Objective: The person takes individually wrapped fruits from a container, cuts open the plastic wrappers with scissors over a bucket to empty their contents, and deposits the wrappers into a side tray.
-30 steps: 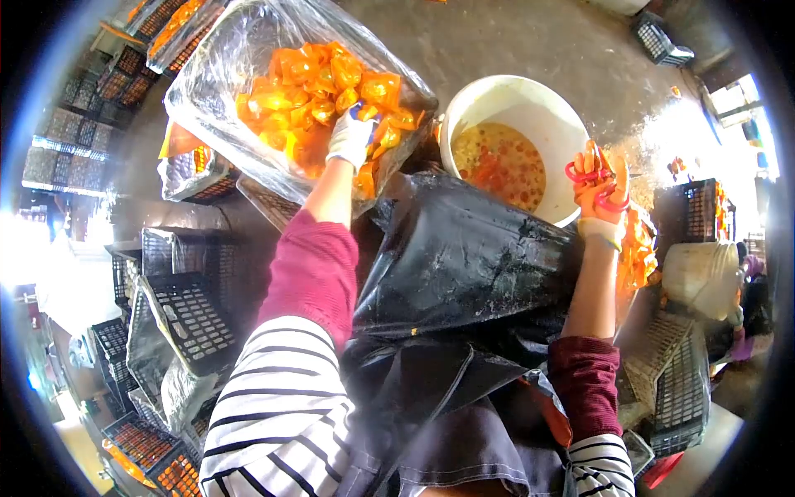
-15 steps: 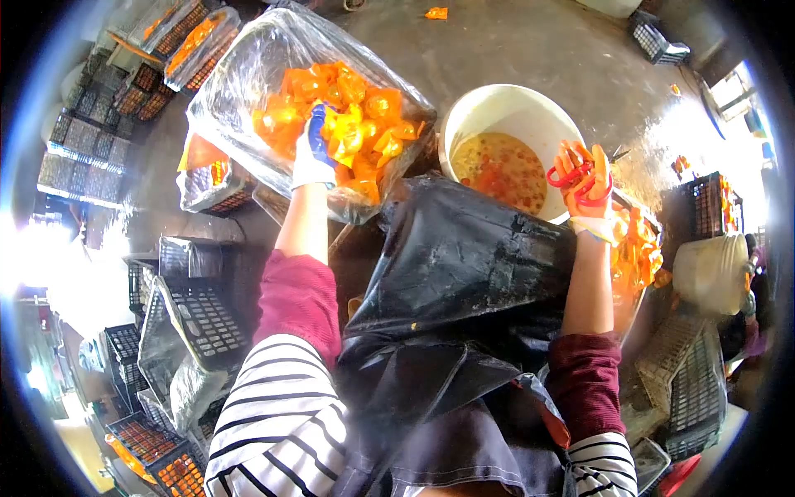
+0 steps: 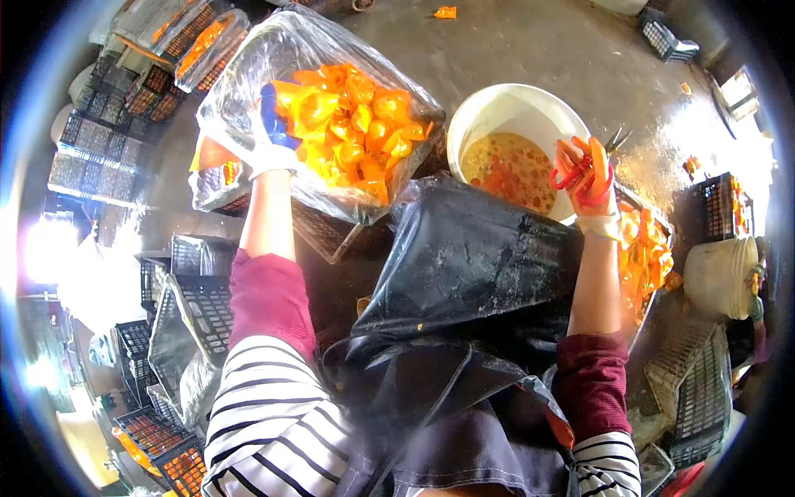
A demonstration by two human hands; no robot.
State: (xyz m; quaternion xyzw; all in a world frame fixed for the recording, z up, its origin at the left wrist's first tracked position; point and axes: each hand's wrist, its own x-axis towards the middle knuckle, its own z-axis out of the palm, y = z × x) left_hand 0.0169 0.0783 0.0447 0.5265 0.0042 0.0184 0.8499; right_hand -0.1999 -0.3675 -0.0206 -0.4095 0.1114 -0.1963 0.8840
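My left hand [image 3: 273, 124], in a blue and white glove, is at the left side of a pile of shiny orange plastic bags [image 3: 356, 137]. Its fingers curl against one orange plastic bag [image 3: 306, 112], which hides part of them. The pile lies in a crate lined with clear plastic [image 3: 236, 91]. Through the handles of red-handled scissors [image 3: 595, 199] go the fingers of my right hand [image 3: 586, 178]; the dark blades point up and to the right. Beside that hand is a white bucket [image 3: 474, 112] holding yellowish liquid with red round pieces [image 3: 507, 178].
Black sheeting [image 3: 480, 257] covers my lap. A crate of orange bags [image 3: 638, 257] stands to the right, under my right wrist. Stacked crates [image 3: 91, 161] line the left, with a plastic-lined crate [image 3: 186, 306] nearer. Another bucket [image 3: 720, 277] sits at far right.
My left hand has moved left across the pile to its left side, with an orange bag against its fingers. The right hand still holds the scissors beside the bucket.
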